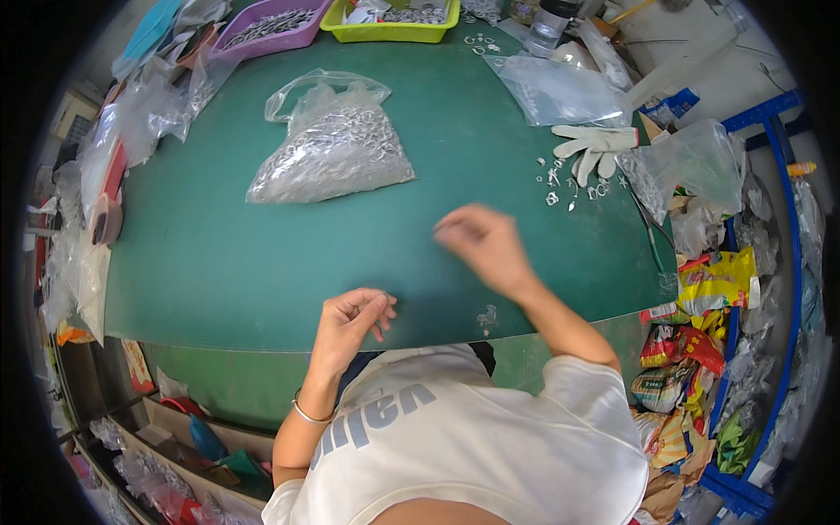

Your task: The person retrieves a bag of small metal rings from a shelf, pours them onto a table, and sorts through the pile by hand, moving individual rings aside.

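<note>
- The left hand (354,324) is placed on the near side of the clear bag of silvery pieces (337,149); its fingers are curled toward the thumb, but whether anything is pinched cannot be told.
- The right hand (486,247) is blurred, to the bag's near right; its fingers appear drawn together, and any hold cannot be told.
- A small cluster of bits (487,319) is seen nearer the table edge than the bag; such bits are probably best pinched by fingertip, well inside that edge.
- The bag is laid on the green table (201,262); its base is best steadied, lest pieces be spilled.
- Right of the bag, a white glove (597,149) is laid.
</note>
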Tool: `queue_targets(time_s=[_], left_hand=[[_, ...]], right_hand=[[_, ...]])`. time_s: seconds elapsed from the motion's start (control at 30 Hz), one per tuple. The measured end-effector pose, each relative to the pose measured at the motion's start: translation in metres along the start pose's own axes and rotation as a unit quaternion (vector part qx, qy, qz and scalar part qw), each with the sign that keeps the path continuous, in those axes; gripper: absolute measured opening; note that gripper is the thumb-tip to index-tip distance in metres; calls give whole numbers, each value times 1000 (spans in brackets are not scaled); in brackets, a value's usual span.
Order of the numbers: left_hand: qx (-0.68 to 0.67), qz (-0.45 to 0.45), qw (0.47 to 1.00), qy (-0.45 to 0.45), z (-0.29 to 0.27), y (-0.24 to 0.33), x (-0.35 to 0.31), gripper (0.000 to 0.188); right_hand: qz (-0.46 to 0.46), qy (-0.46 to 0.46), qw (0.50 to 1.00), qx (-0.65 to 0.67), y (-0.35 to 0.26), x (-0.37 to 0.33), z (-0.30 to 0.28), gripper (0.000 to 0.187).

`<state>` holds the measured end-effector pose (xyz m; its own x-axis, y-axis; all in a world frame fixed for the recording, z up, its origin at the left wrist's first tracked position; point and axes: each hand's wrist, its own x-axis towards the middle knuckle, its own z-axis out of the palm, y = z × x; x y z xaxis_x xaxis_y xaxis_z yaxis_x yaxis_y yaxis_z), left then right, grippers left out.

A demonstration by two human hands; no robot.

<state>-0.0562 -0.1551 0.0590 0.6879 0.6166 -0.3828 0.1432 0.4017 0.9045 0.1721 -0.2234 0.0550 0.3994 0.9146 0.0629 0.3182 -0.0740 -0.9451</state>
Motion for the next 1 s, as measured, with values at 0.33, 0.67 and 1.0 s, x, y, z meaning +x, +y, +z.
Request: queue_targets(time_s=[0.33,0.67,1.0], left_hand=[[-39,-24,997,-64,16,-3,21,13],[-54,-47,995,-65,22,0,32,13],[-76,-33,995,-53,20,-3,29,15]], right_hand=[[57,268,865,-420,105,4,-143,16],[125,272,953,52,85,3,-121,9],[205,-76,778,589,29,-4,-33,16]])
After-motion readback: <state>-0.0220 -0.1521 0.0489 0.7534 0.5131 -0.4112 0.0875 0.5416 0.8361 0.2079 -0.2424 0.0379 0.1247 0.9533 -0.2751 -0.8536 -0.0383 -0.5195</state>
